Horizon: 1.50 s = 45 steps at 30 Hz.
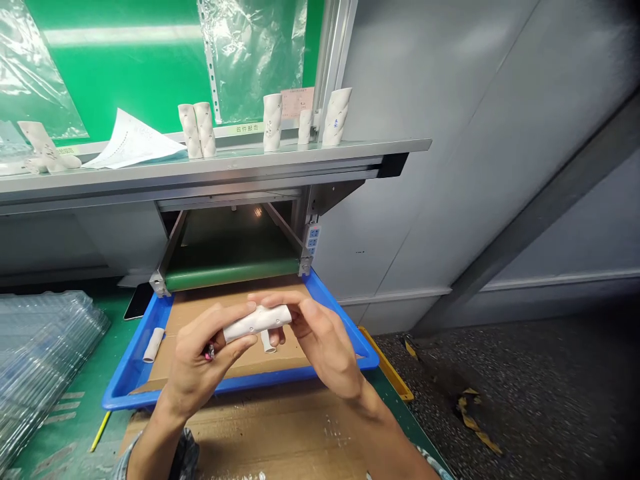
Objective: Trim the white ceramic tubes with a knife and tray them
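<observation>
Between my hands is a white tube (257, 323) with small dimples along its side, lying nearly level above the blue tray (240, 385). My left hand (203, 350) is closed on its left end, thumb below and fingers above. A small pink and dark thing (209, 351) shows in the left palm; its kind is unclear. The fingers of my right hand (323, 337) are closed on the tube's right end. Just below it, a second white tube end (269, 342) shows near my right fingertips; whether it is held or lies in the tray I cannot tell. Another white tube (153, 345) lies at the tray's left.
A green conveyor belt (233, 273) ends over the tray's far side. Several white tubes stand on the shelf (235, 163) above, beside a paper sheet (133, 141). Clear plastic trays (45, 360) are stacked at left. A yellow stick (101, 431) lies on the green table.
</observation>
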Tool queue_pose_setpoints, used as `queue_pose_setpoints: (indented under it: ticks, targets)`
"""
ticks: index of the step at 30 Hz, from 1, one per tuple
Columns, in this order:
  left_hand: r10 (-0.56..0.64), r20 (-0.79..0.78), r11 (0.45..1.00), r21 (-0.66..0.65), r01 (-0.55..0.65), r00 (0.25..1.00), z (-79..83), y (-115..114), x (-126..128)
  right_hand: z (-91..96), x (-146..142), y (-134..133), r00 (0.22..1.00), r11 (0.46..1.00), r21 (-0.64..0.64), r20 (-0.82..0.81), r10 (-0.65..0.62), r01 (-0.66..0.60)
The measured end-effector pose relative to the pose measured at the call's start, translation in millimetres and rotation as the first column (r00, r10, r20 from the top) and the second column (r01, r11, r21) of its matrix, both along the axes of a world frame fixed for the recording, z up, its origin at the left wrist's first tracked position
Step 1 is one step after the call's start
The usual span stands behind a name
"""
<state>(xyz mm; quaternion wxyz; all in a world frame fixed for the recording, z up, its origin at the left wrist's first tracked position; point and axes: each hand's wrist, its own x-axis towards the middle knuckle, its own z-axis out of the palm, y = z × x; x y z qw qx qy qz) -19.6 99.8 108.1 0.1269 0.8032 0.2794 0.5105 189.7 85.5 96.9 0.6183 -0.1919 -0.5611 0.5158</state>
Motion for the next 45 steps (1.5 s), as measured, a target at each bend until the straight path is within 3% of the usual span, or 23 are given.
queue_pose_setpoints:
  ticks: [3, 6, 10, 17, 21, 34, 45]
  targets:
    - [0.032, -0.007, 0.999, -0.003, -0.032, 0.999, 0.7, 0.7, 1.2, 2.8, -1.4, -1.2, 0.997, 0.998, 0.061, 0.070, -0.037, 0.032]
    - [0.054, -0.066, 0.998, -0.020, -0.055, 0.996, 5.3, -1.1, -2.9, 2.0, -1.1, -1.5, 0.981, 0.986, 0.089, 0.125, -0.151, 0.141]
    - [0.192, -0.181, 0.979, -0.027, -0.200, 0.965, 13.3, -7.0, -12.6, -5.5, 2.8, 0.9, 0.925, 0.947, 0.123, 0.208, -0.317, 0.297]
    - [0.418, -0.350, 0.900, 0.285, -0.330, 0.838, 14.8, -19.8, -4.5, -14.5, 3.2, 0.9, 0.845, 0.891, 0.266, 0.303, -0.440, 0.368]
    - [0.471, -0.382, 0.874, 0.327, -0.360, 0.795, 12.6, -21.1, 0.9, -16.0, 3.2, -1.6, 0.816, 0.881, 0.317, 0.356, -0.455, 0.352]
    - [0.458, -0.440, 0.887, 0.281, -0.366, 0.772, 10.3, -21.4, -0.7, -10.1, 3.6, -6.1, 0.783, 0.864, 0.378, 0.400, -0.477, 0.333]
    - [0.533, -0.449, 0.840, 0.387, -0.381, 0.717, 13.9, -22.8, 2.2, -6.7, 6.2, -9.0, 0.772, 0.849, 0.411, 0.400, -0.494, 0.331]
